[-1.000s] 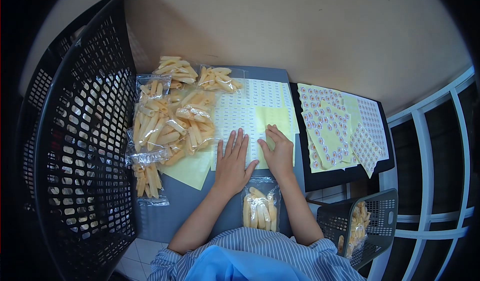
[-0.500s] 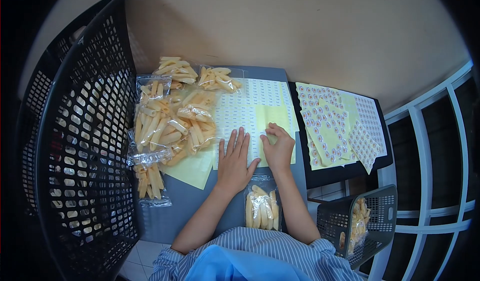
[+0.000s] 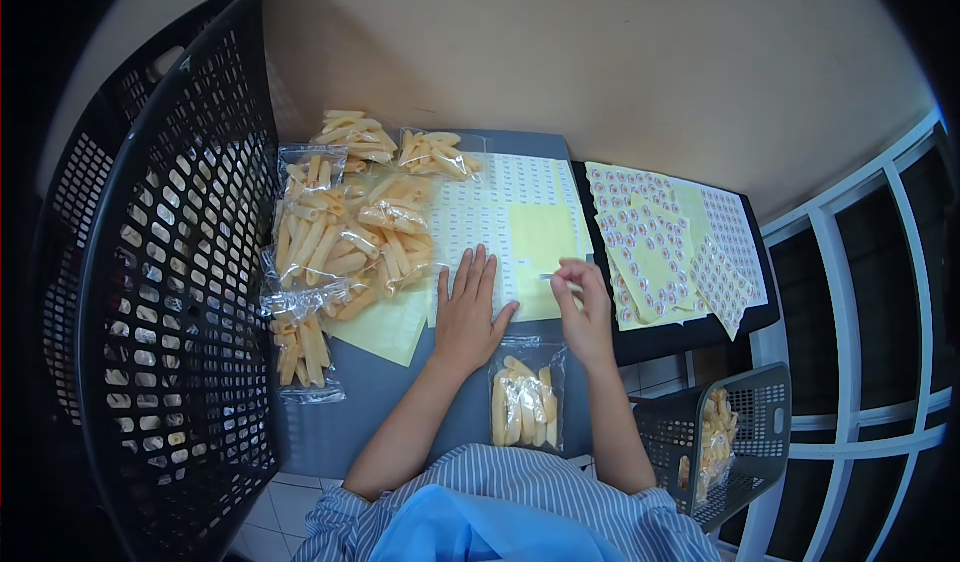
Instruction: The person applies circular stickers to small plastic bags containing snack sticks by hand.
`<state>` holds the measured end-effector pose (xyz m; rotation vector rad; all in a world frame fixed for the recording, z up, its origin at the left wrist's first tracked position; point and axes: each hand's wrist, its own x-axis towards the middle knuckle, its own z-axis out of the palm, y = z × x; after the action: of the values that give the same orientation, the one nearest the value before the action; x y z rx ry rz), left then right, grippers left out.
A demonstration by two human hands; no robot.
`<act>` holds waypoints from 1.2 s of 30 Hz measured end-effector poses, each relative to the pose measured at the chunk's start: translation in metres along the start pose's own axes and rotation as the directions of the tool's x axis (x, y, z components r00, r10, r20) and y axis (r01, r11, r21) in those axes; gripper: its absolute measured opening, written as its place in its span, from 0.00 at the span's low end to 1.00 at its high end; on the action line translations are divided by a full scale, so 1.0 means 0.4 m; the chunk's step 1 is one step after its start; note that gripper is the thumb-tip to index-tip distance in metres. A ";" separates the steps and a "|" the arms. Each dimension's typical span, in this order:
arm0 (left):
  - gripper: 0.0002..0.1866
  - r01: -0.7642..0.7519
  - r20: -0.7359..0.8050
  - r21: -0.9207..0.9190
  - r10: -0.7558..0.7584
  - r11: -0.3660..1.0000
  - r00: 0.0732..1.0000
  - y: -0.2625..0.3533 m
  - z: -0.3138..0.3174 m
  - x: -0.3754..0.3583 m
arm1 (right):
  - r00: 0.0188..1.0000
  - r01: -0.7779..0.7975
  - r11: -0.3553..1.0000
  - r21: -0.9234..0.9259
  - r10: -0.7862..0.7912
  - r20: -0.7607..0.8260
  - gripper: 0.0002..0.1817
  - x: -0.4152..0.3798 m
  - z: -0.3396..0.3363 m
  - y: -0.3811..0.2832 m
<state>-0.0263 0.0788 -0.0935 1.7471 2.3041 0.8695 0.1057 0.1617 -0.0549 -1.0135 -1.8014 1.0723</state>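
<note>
My left hand [image 3: 466, 317] lies flat, fingers spread, on a sheet of small printed labels [image 3: 470, 224]. To its right, my right hand [image 3: 583, 302] is raised over the sheet's right edge, thumb and forefinger pinching a small white label [image 3: 547, 276]. A yellow area without labels [image 3: 540, 232] shows on the sheet beyond my right hand. Between my forearms a clear bag of pale yellow snack sticks [image 3: 525, 402] lies flat on the grey table [image 3: 440, 442].
Several bagged snacks [image 3: 350, 232] are piled at the left beside a large black basket [image 3: 180, 292]. Sheets of round stickers [image 3: 650, 252] lie on a black surface at the right. Below them, a smaller basket [image 3: 770, 432] holds more bags.
My right hand has moved right and slightly towards me, and a small label now shows at its fingertips. My left hand remains flat on the sheet.
</note>
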 end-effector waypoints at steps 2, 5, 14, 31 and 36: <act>0.33 -0.007 -0.008 -0.033 0.007 0.999 1.000 0.003 -0.006 0.003 | 0.998 -0.045 0.997 -0.068 0.048 0.048 0.18 -0.073 -0.043 -0.043; 0.29 -0.050 -0.083 -0.076 0.044 0.996 0.996 0.010 -0.028 0.005 | 0.994 -0.081 0.898 -0.432 0.107 0.035 0.32 -0.158 -0.081 -0.052; 0.19 0.041 -0.065 -0.885 -0.211 0.464 0.975 0.045 -0.034 -0.012 | 0.987 -0.114 0.898 0.425 0.153 -0.058 0.42 -0.201 -0.103 -0.014; 0.16 0.061 0.074 -0.980 0.062 0.192 0.995 0.229 -0.031 -0.090 | 0.968 0.027 1.000 -0.011 -0.029 -0.249 0.04 -0.203 -0.111 -0.124; 0.18 0.025 0.038 -0.985 0.074 0.171 0.997 0.237 -0.018 -0.091 | 0.976 -0.010 1.000 -0.003 0.009 -0.217 0.06 -0.195 -0.109 -0.122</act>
<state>0.0625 0.0588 -0.0482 1.0556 0.9560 1.7079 0.1624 0.0881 -0.0132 -1.0977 -1.6241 0.9256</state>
